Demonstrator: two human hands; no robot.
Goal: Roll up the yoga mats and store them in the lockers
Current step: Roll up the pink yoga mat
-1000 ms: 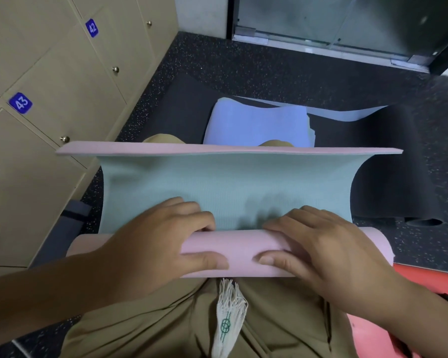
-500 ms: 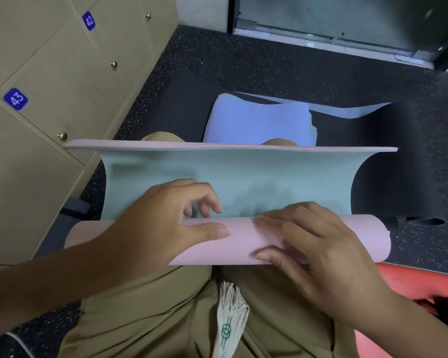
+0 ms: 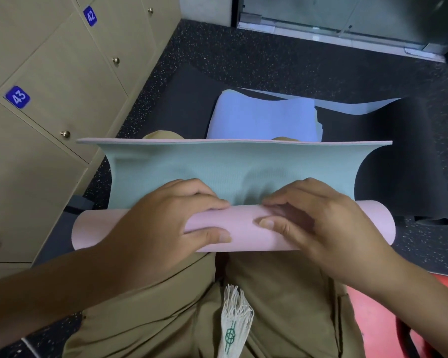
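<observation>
A pink yoga mat with a pale green inner face [image 3: 233,164] lies across my lap, its near end wound into a pink roll [image 3: 243,228]. My left hand [image 3: 166,223] grips the roll left of centre, fingers over the top and thumb on the near side. My right hand [image 3: 321,218] grips it right of centre in the same way. The unrolled green stretch runs away over my knees. Beyond it a blue mat [image 3: 264,120] lies folded on a black mat [image 3: 398,156] spread on the floor. Beige lockers [image 3: 49,73] numbered 42 and 43 stand shut at the left.
Dark speckled flooring [image 3: 269,55] runs to a glass door frame [image 3: 334,27] at the back. A red surface [image 3: 373,319] shows under my right forearm. A white fringed tag [image 3: 234,324] hangs on my khaki trousers.
The roll has grown thicker and moved a little away from me as both hands turned it forward. My left fingers lifted off and closed on it again.
</observation>
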